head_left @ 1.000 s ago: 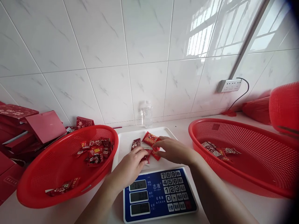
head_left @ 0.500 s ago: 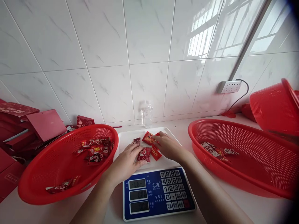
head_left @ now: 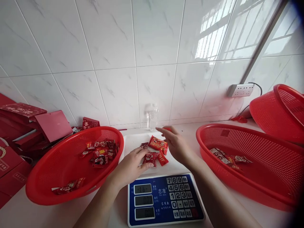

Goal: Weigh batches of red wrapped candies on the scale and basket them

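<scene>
Marbled tiles (head_left: 116,38) rise at twelve behind the white counter (head_left: 118,209); red packets (head_left: 158,143) lie on the scale tray (head_left: 133,139) — left hand (head_left: 134,163) half-open against them, right hand (head_left: 175,142), index out, toward their two o'clock — either's hold unclear.

Glossy white tiled wall (head_left: 114,41), grey-veined, with barred-window reflection (head_left: 210,39) upper right.

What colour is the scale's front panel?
The front panel is blue, seen best in the head view.
</scene>
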